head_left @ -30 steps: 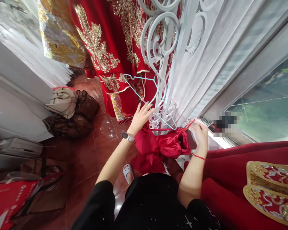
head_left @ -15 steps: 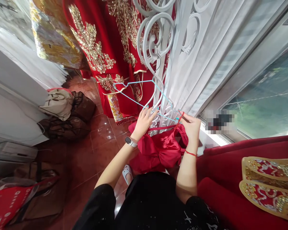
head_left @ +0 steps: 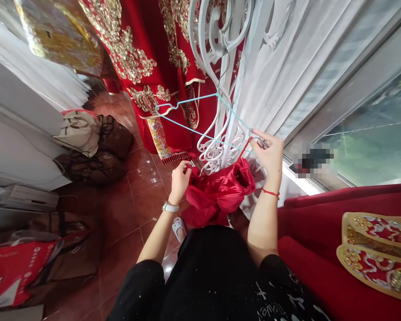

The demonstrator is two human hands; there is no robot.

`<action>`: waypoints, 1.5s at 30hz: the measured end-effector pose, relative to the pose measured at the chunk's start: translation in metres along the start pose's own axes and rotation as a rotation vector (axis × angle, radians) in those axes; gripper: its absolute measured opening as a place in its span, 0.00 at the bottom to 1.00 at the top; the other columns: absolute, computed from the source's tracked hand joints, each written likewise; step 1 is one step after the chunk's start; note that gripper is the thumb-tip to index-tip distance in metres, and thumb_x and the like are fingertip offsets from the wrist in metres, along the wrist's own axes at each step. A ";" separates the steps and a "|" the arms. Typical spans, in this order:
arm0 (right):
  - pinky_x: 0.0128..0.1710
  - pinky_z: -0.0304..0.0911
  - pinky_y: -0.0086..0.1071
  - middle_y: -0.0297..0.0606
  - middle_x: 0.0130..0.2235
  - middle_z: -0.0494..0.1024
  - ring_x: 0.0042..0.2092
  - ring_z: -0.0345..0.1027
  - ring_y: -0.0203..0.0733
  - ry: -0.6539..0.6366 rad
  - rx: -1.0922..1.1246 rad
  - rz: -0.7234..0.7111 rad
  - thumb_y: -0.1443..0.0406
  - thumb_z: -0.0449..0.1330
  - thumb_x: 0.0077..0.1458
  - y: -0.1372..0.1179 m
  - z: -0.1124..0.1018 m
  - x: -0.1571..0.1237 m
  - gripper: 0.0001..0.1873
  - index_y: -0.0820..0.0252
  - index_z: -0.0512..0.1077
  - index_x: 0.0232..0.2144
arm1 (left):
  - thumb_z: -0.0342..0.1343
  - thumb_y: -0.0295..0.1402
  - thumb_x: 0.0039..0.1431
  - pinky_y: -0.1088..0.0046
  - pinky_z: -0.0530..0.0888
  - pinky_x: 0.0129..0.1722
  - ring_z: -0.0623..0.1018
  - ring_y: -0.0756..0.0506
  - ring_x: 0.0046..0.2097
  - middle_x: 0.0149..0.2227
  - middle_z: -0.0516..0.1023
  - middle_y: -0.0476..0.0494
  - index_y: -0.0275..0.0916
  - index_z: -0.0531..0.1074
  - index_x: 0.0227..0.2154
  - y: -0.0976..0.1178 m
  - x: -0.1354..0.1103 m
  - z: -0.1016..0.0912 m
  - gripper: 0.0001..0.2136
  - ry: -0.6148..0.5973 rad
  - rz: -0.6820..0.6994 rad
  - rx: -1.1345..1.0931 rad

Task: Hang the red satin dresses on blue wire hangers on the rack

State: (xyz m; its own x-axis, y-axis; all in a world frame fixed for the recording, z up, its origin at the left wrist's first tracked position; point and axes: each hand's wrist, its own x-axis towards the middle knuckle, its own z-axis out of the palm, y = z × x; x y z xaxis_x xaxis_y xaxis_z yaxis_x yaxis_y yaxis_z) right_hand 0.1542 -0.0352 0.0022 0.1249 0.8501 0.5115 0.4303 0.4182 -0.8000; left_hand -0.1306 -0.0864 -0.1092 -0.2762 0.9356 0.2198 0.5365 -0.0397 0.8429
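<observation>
A shiny red satin dress [head_left: 217, 191] with thin straps hangs in front of my body. My left hand [head_left: 180, 180] is closed on the left upper edge of the dress, the fingertips partly hidden by the fabric. A light-blue clothes hanger [head_left: 194, 99] dangles by its metal hook from a white scrolled metal stand [head_left: 203, 62]. At the hanger's right end, my right hand [head_left: 268, 154] pinches it, with a red strap [head_left: 243, 150] running from the dress up to those fingers. The hanger's left end carries nothing.
Red gowns with gold embroidery [head_left: 130, 58] hang behind the stand. Brown bags [head_left: 87, 169] lie on the tiled floor at left. To the right are a white curtain [head_left: 287, 67], a window [head_left: 377, 129] and red cloth with embroidered gold pieces [head_left: 377, 267].
My left hand has left the hanger's lower bar and moved down and left to the dress edge. The right hand stays at the hanger's right end, with the strap now stretched up to it.
</observation>
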 end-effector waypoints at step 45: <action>0.43 0.65 0.36 0.35 0.32 0.80 0.37 0.74 0.45 -0.378 -0.016 -0.160 0.64 0.61 0.63 -0.053 0.181 -0.009 0.04 0.54 0.75 0.34 | 0.66 0.41 0.55 0.75 0.81 0.39 0.84 0.50 0.38 0.69 0.66 0.34 0.51 0.52 0.71 0.062 0.097 -0.076 0.43 0.002 0.352 -0.250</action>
State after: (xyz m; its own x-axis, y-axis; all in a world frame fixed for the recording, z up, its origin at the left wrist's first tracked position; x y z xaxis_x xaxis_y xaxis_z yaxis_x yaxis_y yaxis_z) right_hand -0.0318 -0.0069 -0.0164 -0.2805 0.8339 0.4754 0.4319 0.5519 -0.7134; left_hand -0.1847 -0.0252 0.0021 -0.1123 0.8494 0.5156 0.3890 -0.4399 0.8095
